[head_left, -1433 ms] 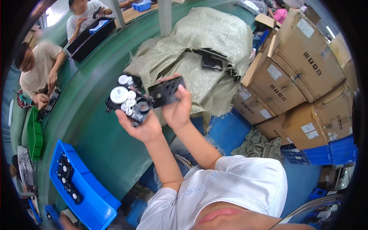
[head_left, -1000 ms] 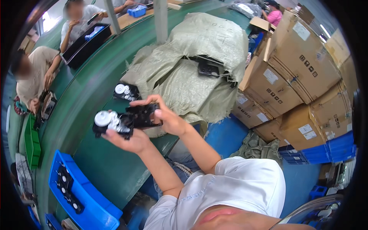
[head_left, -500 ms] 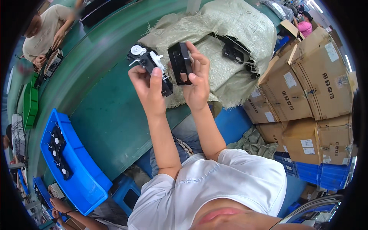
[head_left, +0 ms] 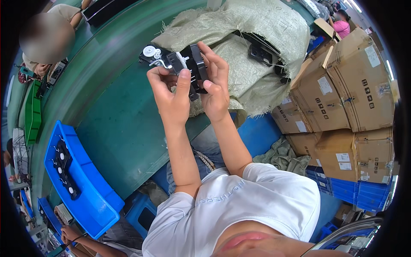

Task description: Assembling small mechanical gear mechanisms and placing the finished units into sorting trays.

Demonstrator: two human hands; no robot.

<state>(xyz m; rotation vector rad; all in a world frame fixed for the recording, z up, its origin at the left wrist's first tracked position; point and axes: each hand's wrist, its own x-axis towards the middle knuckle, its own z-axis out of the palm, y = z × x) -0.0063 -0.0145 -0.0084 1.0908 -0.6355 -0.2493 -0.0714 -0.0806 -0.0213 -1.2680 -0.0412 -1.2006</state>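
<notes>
My left hand is closed on a black gear assembly with white gears and a bent metal rod at its far end. My right hand grips a black plastic housing, a shallow box-like cover. The housing's open side faces the assembly, and the two parts meet or nearly touch; whether they are joined I cannot tell. Both are held up above the green work surface. Just beyond my right hand lies a woven sack, with more black parts showing in its torn opening.
At the left a blue bin holds several black assemblies. A green bin stands farther left. Stacked cardboard boxes rise at the right. Co-workers sit at the far left and lower left; another person is at the far right.
The housing and the gear assembly have come together from being apart. My right hand has shifted slightly left, and the assembly has tilted. A co-worker at far left has leaned forward.
</notes>
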